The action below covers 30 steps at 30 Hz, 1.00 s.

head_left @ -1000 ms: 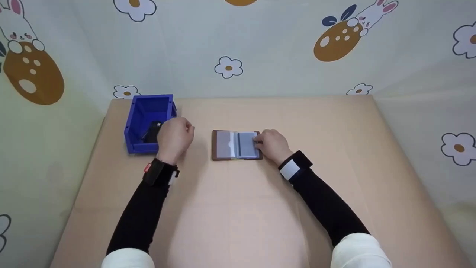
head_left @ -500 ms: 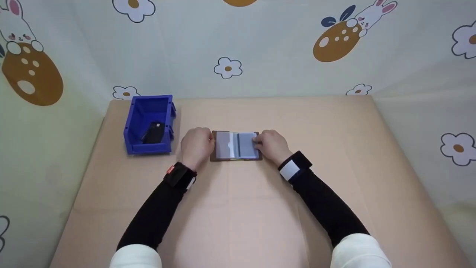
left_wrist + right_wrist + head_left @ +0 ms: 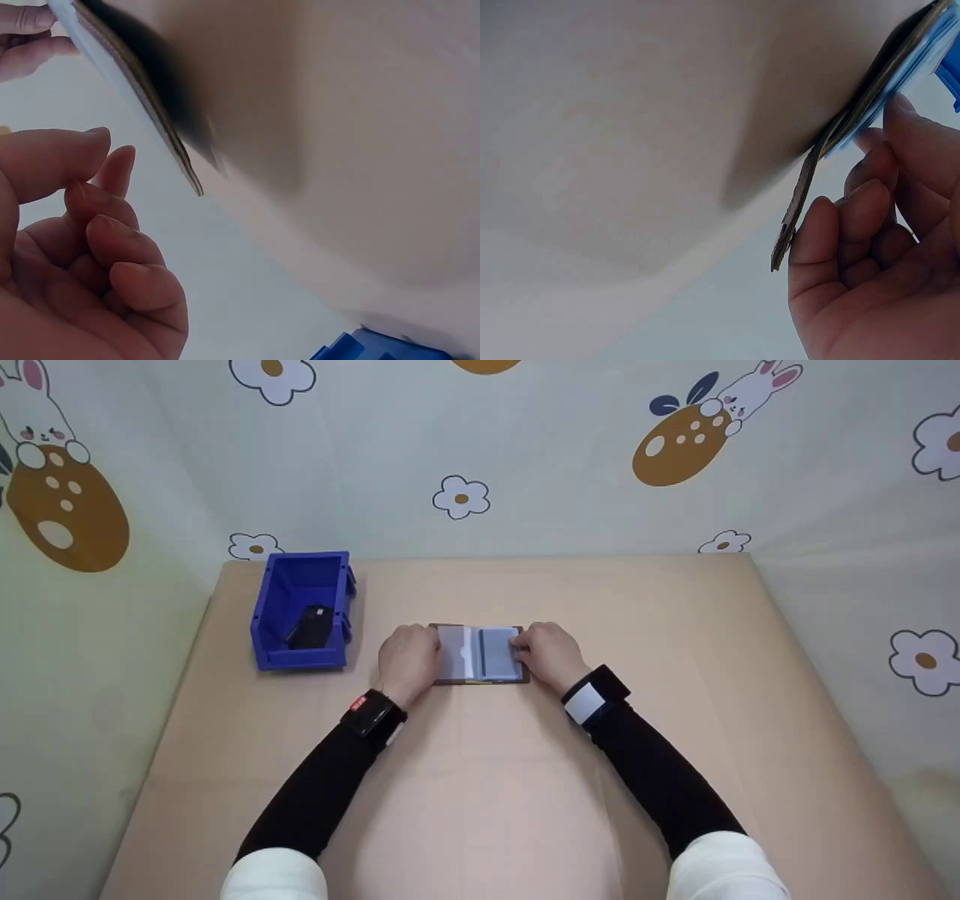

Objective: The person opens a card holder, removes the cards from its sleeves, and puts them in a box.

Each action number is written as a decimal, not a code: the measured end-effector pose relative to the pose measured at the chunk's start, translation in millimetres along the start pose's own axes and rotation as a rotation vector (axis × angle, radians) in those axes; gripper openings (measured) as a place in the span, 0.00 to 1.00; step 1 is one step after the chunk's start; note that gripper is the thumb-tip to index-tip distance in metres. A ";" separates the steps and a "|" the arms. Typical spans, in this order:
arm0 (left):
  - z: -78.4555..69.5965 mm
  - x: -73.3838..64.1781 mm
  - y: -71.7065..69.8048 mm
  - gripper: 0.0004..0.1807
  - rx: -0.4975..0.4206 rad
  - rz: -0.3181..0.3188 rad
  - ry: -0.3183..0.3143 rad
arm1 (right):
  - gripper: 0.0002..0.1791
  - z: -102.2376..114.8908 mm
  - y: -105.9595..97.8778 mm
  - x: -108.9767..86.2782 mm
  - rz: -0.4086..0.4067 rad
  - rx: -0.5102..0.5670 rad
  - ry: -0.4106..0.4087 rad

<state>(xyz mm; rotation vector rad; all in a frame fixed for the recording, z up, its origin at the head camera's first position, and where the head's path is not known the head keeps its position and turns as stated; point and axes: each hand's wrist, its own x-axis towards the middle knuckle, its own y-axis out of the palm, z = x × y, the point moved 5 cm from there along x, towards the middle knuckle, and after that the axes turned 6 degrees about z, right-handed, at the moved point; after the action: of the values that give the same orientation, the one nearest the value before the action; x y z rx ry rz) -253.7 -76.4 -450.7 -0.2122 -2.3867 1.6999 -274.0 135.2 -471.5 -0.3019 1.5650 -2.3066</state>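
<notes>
Looks like a small staged recording booth; can't tell what building it's in. I've got patterned sheeting (image 3: 570, 457) on the back and both sides, printed with rabbits (image 3: 41, 424) and flowers (image 3: 461, 498), boxing in a plain beige worktop (image 3: 465, 810). Blue plastic bin (image 3: 304, 661) on it is workshop-type storage. I'm wearing strapped-on black modules (image 3: 369, 716) just behind my fingers (image 3: 864, 211), which reads as capture gear.
</notes>
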 end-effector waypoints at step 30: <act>-0.8 -0.6 11.7 0.05 0.084 0.019 0.035 | 0.12 3.8 -4.5 1.0 0.001 -0.023 -0.022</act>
<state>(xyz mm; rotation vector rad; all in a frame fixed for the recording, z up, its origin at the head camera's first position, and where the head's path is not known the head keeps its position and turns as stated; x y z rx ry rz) -253.0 -72.0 -461.6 -0.2499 -2.2901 1.7857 -274.3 133.1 -465.8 -0.3306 1.5823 -2.2780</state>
